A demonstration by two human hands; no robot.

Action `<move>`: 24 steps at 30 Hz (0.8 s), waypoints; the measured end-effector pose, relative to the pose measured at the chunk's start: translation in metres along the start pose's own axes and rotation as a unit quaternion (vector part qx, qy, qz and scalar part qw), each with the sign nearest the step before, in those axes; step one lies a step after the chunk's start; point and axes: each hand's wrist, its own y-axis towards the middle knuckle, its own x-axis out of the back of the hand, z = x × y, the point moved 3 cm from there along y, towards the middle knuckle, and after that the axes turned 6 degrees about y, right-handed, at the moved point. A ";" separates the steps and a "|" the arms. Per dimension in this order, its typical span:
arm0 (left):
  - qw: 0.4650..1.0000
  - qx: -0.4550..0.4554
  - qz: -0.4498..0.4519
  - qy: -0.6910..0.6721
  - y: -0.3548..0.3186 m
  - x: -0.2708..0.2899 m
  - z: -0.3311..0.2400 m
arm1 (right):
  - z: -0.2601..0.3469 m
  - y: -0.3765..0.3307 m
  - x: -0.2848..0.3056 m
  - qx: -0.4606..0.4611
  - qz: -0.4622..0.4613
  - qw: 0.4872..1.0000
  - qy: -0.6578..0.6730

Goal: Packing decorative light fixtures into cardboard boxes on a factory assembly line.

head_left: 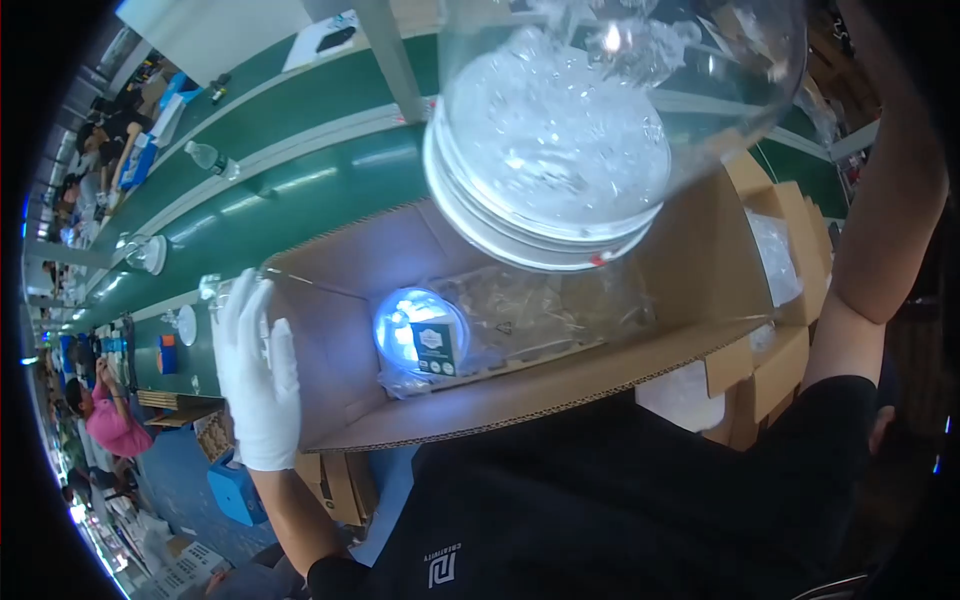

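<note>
My left hand (262, 375), in a white glove, lies along the left end of an open cardboard box (560, 385), its fingers stretched out. Inside the box, at its left end, is a lit clear round piece (396, 335) with a dark green card (434, 347) in front of it. Clear plastic wrapping (540, 310) covers the box bottom beside it. Large and close above the box hangs a clear dome-like piece with a white round base (550, 235), crystal-like shapes showing through it. My right forearm reaches up at the right; its hand is out of view, so its grip is hidden.
A green conveyor or bench (350, 180) runs behind the box, with a clear bottle (212, 160) and a clear domed piece (146, 254) on it. More open cartons (790, 370) stand at the right. A blue stool (236, 492) and a person in pink (115, 425) are at the left.
</note>
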 end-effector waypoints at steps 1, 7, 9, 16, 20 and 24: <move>0.999 0.014 -0.007 -0.028 -0.006 0.005 0.002 | 0.026 0.010 -0.022 0.018 0.007 1.000 0.016; 0.767 0.053 0.156 -0.620 0.030 -0.013 -0.051 | -0.060 -0.046 0.051 0.096 -0.007 0.995 0.021; 0.665 0.065 0.189 -0.719 0.041 -0.026 -0.072 | -0.074 -0.055 0.046 0.107 0.018 0.992 0.066; 0.880 -0.095 -0.031 -0.464 0.085 0.002 -0.098 | -0.040 -0.042 0.005 0.222 -0.154 0.962 0.045; 0.888 -0.155 -0.101 -0.421 0.105 0.033 -0.112 | -0.043 -0.028 -0.008 0.218 -0.125 0.966 0.057; 0.922 -0.140 -0.099 -0.346 0.125 0.059 -0.133 | -0.058 -0.026 -0.015 0.175 -0.119 0.972 0.103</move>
